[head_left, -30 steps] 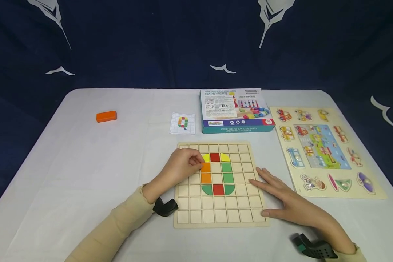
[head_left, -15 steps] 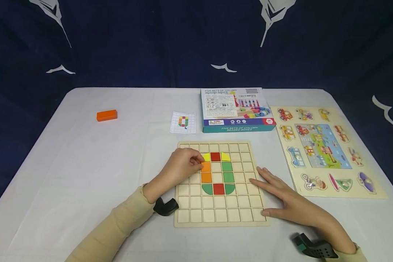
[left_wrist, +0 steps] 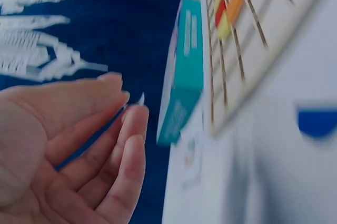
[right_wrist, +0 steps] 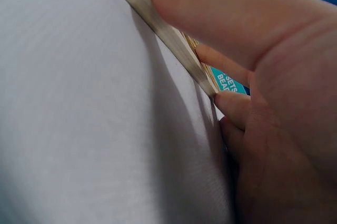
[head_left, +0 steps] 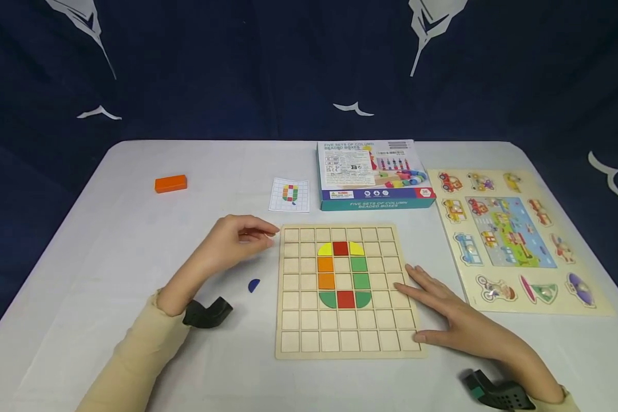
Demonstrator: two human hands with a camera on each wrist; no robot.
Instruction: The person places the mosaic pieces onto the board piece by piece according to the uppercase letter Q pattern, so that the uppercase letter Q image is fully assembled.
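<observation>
A wooden grid board (head_left: 309, 341) bears a ring of coloured tiles: yellow quarter pieces and a red square (head_left: 340, 248) on top, orange squares (head_left: 325, 273) left, green ones (head_left: 360, 272) right, green quarters and a red square below. Left of the board my left hand (head_left: 232, 243) hovers over the cloth, fingers relaxed and holding nothing; the left wrist view shows the same empty hand (left_wrist: 79, 145). A dark blue piece (head_left: 254, 285) lies between that hand and the board. My right hand (head_left: 458, 315) rests spread on the board's right edge, its thumb touching the rim (right_wrist: 174, 45).
Behind the board lie a small pattern card (head_left: 289, 195) and a boxed toy set (head_left: 376, 203). A picture puzzle board (head_left: 510, 286) is at the right. An orange block (head_left: 171, 183) sits at the back left of the white table (head_left: 103, 257).
My left hand has left the tiles and moved left, off the board, its fingers loosened. The blue piece on the cloth has come into view. My right hand stays in place.
</observation>
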